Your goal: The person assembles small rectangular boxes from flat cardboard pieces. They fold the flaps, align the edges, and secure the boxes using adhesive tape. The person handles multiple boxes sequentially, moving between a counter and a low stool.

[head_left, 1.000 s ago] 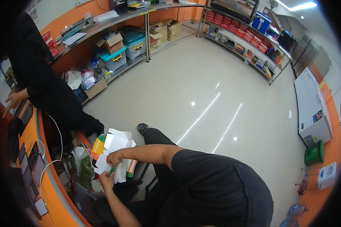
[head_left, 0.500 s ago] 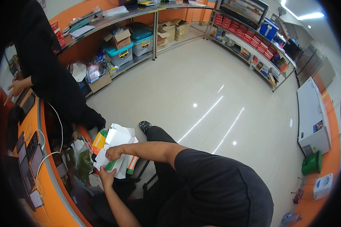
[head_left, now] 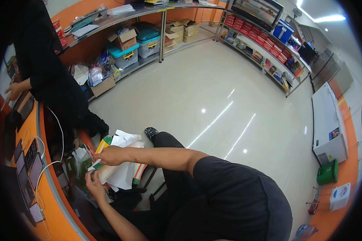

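A cardboard carton (head_left: pixel 108 172), white with green parts, is over my lap at the lower left. My right hand (head_left: pixel 110 155) reaches across its top with the fingers closed on the near end. Just below, my left hand (head_left: pixel 95 186) curls around the green edge at the same end. Crumpled white card flaps (head_left: pixel 126 139) stick up behind my right forearm. Another carton, with orange and white stripes (head_left: pixel 139 172), lies to the right, and a yellow and green one (head_left: pixel 103 143) is beyond my right hand. My fingertips are partly hidden.
An orange desk (head_left: pixel 58 219) with phones and white cables runs along the left. A person in black (head_left: pixel 62 80) stands at its far end. Plastic bags (head_left: pixel 82 170) lie beside the desk. Shelving with red boxes (head_left: pixel 261 38) is at the back; a white chest freezer (head_left: pixel 328 122) stands right.
Both hands have shifted left, toward the desk. The right hand has turned over the carton's near end, and the white flaps that stood flat are more folded and tilted.
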### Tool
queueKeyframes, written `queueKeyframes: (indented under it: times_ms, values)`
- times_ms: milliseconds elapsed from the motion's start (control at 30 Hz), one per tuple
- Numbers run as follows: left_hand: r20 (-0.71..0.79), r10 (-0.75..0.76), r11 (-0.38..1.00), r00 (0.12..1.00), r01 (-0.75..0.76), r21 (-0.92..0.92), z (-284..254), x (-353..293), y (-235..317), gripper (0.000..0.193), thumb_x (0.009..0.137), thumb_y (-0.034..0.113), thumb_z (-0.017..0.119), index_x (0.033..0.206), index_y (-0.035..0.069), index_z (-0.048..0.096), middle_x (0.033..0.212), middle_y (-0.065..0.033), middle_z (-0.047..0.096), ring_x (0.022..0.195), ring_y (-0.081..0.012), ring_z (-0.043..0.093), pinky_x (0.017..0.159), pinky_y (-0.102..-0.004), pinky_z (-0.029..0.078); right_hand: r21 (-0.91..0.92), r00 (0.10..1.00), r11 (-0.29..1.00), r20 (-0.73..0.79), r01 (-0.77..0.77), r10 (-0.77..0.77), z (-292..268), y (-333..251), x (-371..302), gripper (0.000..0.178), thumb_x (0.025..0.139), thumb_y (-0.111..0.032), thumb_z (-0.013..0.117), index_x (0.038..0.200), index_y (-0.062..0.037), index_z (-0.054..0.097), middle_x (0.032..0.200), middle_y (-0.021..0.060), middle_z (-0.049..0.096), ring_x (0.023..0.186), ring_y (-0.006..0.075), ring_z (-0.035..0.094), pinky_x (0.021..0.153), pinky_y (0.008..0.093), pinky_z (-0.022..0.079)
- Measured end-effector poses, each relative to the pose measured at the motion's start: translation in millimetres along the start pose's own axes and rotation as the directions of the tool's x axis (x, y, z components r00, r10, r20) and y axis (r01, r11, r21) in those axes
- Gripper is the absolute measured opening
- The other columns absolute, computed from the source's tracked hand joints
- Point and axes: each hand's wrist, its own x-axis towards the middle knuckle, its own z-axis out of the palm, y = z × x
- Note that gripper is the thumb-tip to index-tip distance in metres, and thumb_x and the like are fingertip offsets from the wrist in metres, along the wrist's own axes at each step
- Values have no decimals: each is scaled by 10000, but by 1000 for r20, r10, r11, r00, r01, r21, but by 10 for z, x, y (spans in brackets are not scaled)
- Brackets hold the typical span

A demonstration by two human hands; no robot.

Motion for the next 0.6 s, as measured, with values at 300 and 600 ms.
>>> queueKeyframes:
  times_ms: [300, 600]
  values:
    - [183, -71, 988, 981, 44, 147, -91, 38, -247, 533, 625, 20, 841, 1064, 8, 540, 1078, -176, 587, 1021, -356, 558, 924, -426, 436, -138, 995, 990, -96, -18, 5, 433, -30, -19, 212, 839, -110, 595, 1044, -55, 613, 849, 173, 696, 816, 384, 692, 696, 491, 537]
    - [317, -357, 881, 879, 204, 426, 330, -349, -658, 1048, 469, 129, 952, 1337, 0, 378, 1310, -242, 509, 1259, -429, 462, 1099, -464, 359, -213, 957, 976, -291, -52, -13, 868, 441, -226, 211, 812, -75, 554, 1001, -57, 645, 850, 150, 687, 846, 366, 677, 762, 475, 522]
